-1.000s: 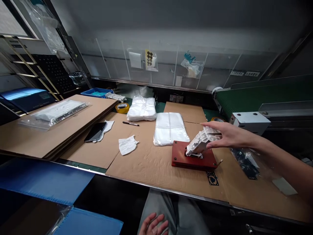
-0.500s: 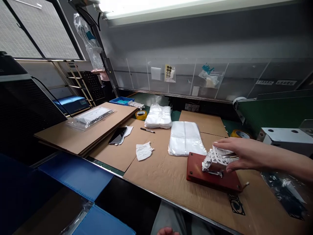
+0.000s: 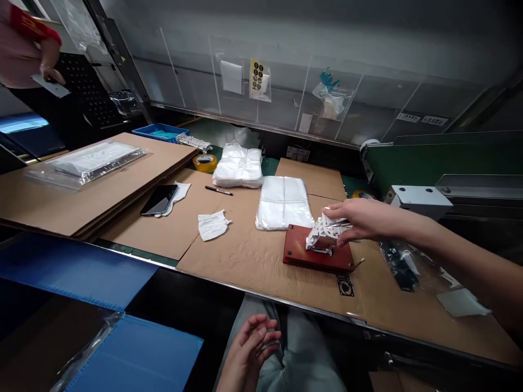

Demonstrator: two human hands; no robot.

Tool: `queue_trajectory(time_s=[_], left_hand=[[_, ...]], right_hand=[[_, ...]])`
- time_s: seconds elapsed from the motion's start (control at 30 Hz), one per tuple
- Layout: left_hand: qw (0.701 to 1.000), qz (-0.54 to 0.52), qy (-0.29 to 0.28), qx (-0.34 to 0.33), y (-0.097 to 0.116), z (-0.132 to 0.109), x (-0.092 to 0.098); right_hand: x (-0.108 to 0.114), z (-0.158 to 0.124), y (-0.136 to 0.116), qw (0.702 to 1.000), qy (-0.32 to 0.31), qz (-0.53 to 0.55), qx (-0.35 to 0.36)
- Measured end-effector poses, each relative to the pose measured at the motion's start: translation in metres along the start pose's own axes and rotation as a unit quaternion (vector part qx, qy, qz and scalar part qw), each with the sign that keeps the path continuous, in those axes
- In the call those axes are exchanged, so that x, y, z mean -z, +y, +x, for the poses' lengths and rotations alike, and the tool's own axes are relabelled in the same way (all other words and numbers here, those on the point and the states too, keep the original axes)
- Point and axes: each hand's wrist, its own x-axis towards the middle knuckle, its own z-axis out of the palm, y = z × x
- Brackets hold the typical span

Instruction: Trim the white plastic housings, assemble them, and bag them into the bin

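Note:
My right hand (image 3: 354, 219) is wrapped round a white plastic part (image 3: 322, 235) with openings in its frame. The part stands on a dark red block (image 3: 295, 251) with dark holes at its corners. Thin metal shows between the part and my fingers, too small to make out. My left hand (image 3: 254, 348) hangs over my lap, below the table edge, its fingers loosely curled and apart, holding nothing.
Stacks of white plastic bags (image 3: 284, 204) lie behind the block. A white cloth (image 3: 213, 225), a pen (image 3: 219, 190), a phone (image 3: 160, 200) and yellow tape (image 3: 205, 162) are to the left. A person (image 3: 24, 60) stands at the far left, holding something flat.
The view has shifted right and down. My left hand has risen into view over my lap. My right hand remains on the white part. More of the person at the left shows.

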Motion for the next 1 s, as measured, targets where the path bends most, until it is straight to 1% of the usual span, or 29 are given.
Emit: queue_trajectory(time_s=[0.07,0.1,0.2,0.3,0.4,0.53,0.63,0.7,0.73,0.77,0.8,0.83,0.9,0.93,0.97,1.0], left_hand=[[1.000,-0.003,0.001,0.011,-0.003,-0.001,0.004],[1.000,-0.006,0.002,0.015,-0.003,-0.001,0.006],[1.000,-0.016,0.010,0.016,-0.003,0.001,0.013],[1.000,-0.022,0.012,0.015,-0.002,0.002,0.018],[0.999,-0.027,0.007,0.023,0.000,0.003,0.020],[0.999,-0.031,0.000,0.005,0.002,0.002,0.020],[0.999,-0.033,-0.014,0.012,-0.002,0.001,0.022],[0.999,-0.037,-0.022,0.013,-0.006,-0.001,0.019],[0.999,-0.041,-0.029,0.007,-0.009,-0.003,0.016],[0.998,-0.050,-0.039,-0.006,-0.011,-0.005,0.011],[0.996,-0.066,-0.052,-0.025,-0.013,-0.007,0.004],[0.992,-0.092,-0.066,-0.053,-0.014,-0.008,-0.005],[0.975,-0.166,-0.087,-0.121,-0.013,-0.012,-0.022],[0.965,-0.202,-0.086,-0.145,-0.011,-0.013,-0.030],[0.959,-0.230,-0.074,-0.150,-0.009,-0.014,-0.035],[0.957,-0.249,-0.053,-0.138,-0.006,-0.015,-0.037]], right_hand=[[0.003,0.001,-0.001,1.000,-0.023,0.005,0.001],[0.003,0.002,-0.001,1.000,-0.024,0.006,0.001],[0.004,0.002,-0.001,1.000,-0.009,0.002,0.000],[0.001,0.001,-0.002,1.000,-0.008,0.002,-0.008],[-0.004,0.002,-0.004,1.000,0.003,0.002,-0.011],[-0.004,-0.001,-0.005,1.000,0.020,0.014,-0.005],[0.008,-0.015,-0.001,0.996,0.062,0.057,0.016],[0.014,-0.027,0.001,0.986,0.119,0.112,0.005],[0.013,-0.033,0.000,0.975,0.154,0.159,-0.016],[0.008,-0.037,-0.004,0.956,0.185,0.224,-0.043],[-0.002,-0.040,-0.011,0.927,0.205,0.305,-0.069],[-0.016,-0.041,-0.021,0.889,0.212,0.395,-0.091],[-0.053,-0.039,-0.046,0.810,0.155,0.554,-0.112],[-0.072,-0.036,-0.057,0.794,0.107,0.588,-0.116],[-0.090,-0.031,-0.067,0.798,0.039,0.589,-0.121],[-0.104,-0.025,-0.073,0.814,0.008,0.566,-0.129]])
